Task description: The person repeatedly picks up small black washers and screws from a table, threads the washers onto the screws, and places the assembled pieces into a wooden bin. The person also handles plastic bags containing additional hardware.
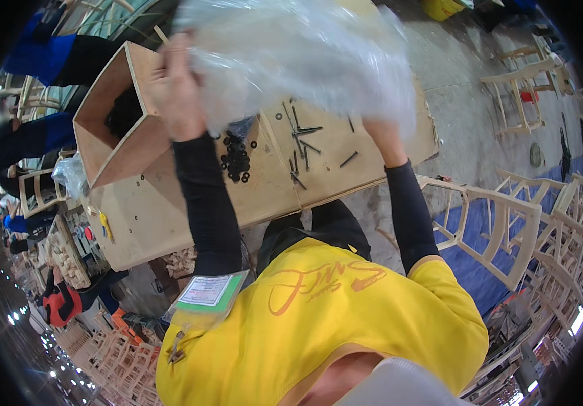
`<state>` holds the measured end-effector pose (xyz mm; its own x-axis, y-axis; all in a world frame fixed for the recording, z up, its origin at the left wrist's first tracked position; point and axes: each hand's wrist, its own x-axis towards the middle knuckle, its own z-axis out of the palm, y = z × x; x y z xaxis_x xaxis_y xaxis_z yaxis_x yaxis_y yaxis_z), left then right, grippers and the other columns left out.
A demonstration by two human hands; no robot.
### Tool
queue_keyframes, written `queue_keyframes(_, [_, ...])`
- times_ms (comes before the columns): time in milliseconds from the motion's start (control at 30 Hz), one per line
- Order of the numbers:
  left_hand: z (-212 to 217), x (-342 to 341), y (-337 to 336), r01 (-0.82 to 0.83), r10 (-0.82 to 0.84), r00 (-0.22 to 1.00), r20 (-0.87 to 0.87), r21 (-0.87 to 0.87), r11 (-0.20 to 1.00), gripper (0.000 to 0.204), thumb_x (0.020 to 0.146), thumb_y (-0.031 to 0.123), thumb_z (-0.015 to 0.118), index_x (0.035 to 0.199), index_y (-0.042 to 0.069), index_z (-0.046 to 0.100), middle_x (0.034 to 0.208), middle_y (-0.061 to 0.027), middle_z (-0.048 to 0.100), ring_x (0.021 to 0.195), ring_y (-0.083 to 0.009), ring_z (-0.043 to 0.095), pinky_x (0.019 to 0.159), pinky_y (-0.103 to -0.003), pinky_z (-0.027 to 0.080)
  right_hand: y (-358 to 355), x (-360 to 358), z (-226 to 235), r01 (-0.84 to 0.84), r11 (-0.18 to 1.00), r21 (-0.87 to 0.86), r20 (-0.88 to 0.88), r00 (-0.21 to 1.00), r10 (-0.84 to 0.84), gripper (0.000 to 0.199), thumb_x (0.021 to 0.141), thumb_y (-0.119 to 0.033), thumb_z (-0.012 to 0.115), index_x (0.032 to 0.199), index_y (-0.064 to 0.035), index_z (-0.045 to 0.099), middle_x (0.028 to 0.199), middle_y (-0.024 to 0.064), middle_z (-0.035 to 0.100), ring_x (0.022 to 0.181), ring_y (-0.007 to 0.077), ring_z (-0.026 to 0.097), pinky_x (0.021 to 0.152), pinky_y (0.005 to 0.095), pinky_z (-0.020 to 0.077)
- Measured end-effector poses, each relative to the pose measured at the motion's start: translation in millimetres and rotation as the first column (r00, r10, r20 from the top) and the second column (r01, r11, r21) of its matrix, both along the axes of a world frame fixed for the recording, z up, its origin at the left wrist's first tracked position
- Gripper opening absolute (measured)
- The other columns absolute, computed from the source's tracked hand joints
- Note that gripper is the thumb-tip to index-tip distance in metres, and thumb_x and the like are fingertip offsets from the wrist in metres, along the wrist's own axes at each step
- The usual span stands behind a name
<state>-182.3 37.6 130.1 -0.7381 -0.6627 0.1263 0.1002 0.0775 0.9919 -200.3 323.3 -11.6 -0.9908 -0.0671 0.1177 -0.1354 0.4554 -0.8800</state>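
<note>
A large clear plastic bag (298, 61) spreads over the far part of the table in front of me, its surface wrinkled and shiny. At its left edge, my left hand (182, 88) is closed on the plastic, its fingers slightly blurred. My right hand (382, 132) reaches under the bag's right side; the plastic covers its fingers, so their grip is hidden. Below the bag, several dark bolts (306, 145) lie scattered on the board-topped table (149, 223). A pile of black washers (236, 159) sits left of them.
An open wooden box (112, 115) with dark contents stands beside my left hand. A yellow-handled tool (106, 227) lies near the table's left edge. Wooden chair frames (494, 230) stand on the right, several more behind. Other people in dark and blue clothing (41, 61) are at the left.
</note>
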Motion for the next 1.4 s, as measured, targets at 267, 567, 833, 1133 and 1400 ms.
queue_keyframes(267, [40.9,22.7,-58.0,0.163,-0.064,0.885,-0.461,0.18,0.97,0.028,0.099,0.02,0.054,0.116,0.0,0.064,0.111,-0.0068,0.066,0.099,-0.0141,0.061,0.088,-0.028,0.048,-7.9,26.3,-63.9,-0.061,0.971,0.232,-0.096,0.992,0.086,0.023,0.088,-0.016,0.069,0.109,-0.0071,0.068,0.105,0.0114,0.064,0.095,0.0227,0.065,0.082,0.034,0.053])
queue_keyframes(567, [24.7,120.9,-90.7,0.428,-0.195,0.852,-0.487,0.432,0.794,0.041,0.103,0.037,0.043,0.132,0.009,0.05,0.135,-0.0051,0.053,0.117,-0.021,0.054,0.103,-0.037,0.04,-62.0,101.8,-7.5,0.04,0.849,-0.527,0.292,0.947,0.137,0.045,0.098,-0.03,0.056,0.135,-0.0048,0.05,0.13,0.0149,0.054,0.113,0.0248,0.058,0.093,0.0358,0.0482])
queue_keyframes(833, [25.9,188.2,-27.9,0.869,-0.978,0.207,-0.041,-0.452,0.203,0.016,0.079,0.017,0.074,0.092,0.01,0.072,0.142,-0.0163,0.047,0.133,-0.0343,0.042,0.111,-0.045,0.029,-110.1,195.7,70.4,0.187,0.417,-0.889,0.241,0.967,0.081,0.059,0.104,-0.046,0.033,0.146,-0.0048,0.035,0.133,0.0124,0.053,0.112,0.0232,0.059,0.093,0.0325,0.0494])
queue_keyframes(1133, [-29.5,237.1,-15.7,0.835,-0.926,0.365,0.094,-0.474,0.281,0.043,0.08,0.023,0.076,0.119,0.011,0.063,0.142,-0.0134,0.047,0.132,-0.0304,0.043,0.1,-0.043,0.043,-106.0,232.3,62.1,0.131,0.464,-0.876,0.195,0.976,0.092,0.058,0.104,-0.044,0.035,0.147,-0.0054,0.035,0.133,0.0119,0.054,0.111,0.0223,0.059,0.093,0.0323,0.0498])
queue_keyframes(1400, [-94.5,225.7,-61.0,0.757,-0.825,0.544,0.152,0.335,0.561,0.058,0.086,0.02,0.073,0.135,0.0,0.05,0.122,-0.0107,0.06,0.106,-0.0167,0.058,0.089,-0.029,0.047,-86.6,238.1,37.9,0.091,0.51,-0.855,0.168,0.98,0.107,0.057,0.104,-0.043,0.036,0.147,-0.006,0.035,0.132,0.0114,0.055,0.11,0.0215,0.06,0.093,0.0321,0.0502])
